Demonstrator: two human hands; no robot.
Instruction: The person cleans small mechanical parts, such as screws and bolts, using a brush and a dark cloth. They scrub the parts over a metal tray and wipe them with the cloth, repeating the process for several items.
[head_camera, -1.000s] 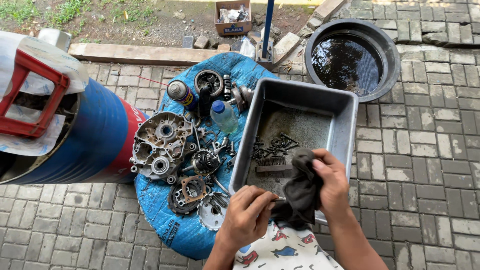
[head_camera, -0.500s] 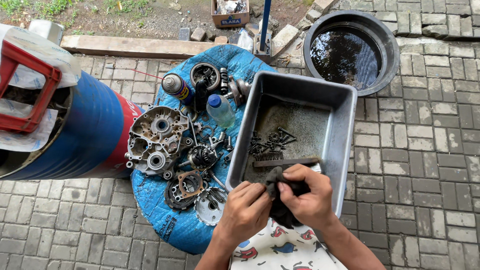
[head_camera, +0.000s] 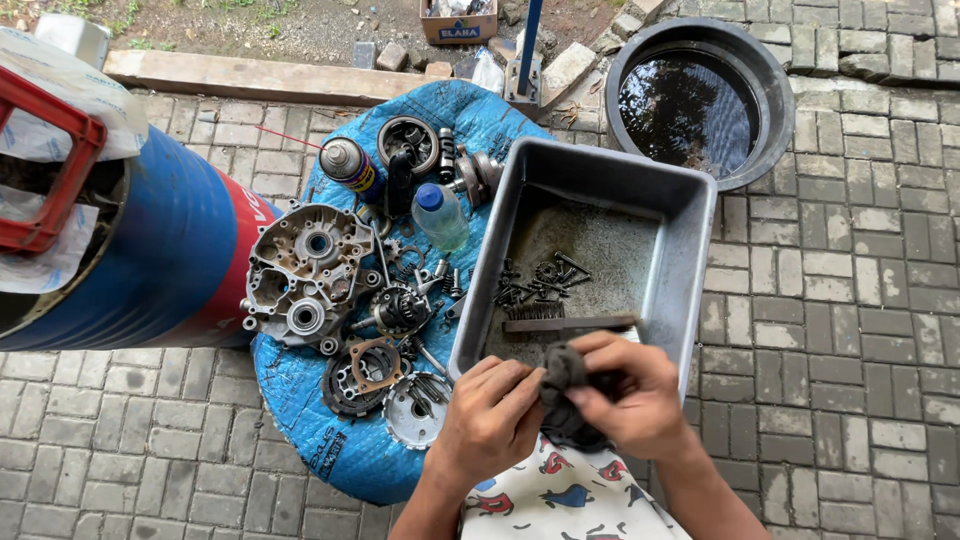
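Note:
Both hands meet over the near rim of a grey metal tray (head_camera: 690, 210). My left hand (head_camera: 490, 415) and my right hand (head_camera: 635, 395) are bunched around a dark greasy rag (head_camera: 565, 375), which may wrap a small part I cannot see. Inside the tray lie a wire brush (head_camera: 565, 322) and several dark bolts and small metal parts (head_camera: 540, 278) in a film of dirty liquid.
Left of the tray, a blue tarp (head_camera: 330, 450) carries an engine crankcase half (head_camera: 305, 275), gears, a clutch plate (head_camera: 365, 370), a spray can (head_camera: 350, 168) and a clear bottle (head_camera: 440, 215). A blue drum (head_camera: 170, 250) lies at left. A black basin of dark water (head_camera: 695, 100) stands at the back.
Both hands have drawn together on the rag at the tray's near edge; a second ago the right hand held it lower inside the tray, more apart from the left.

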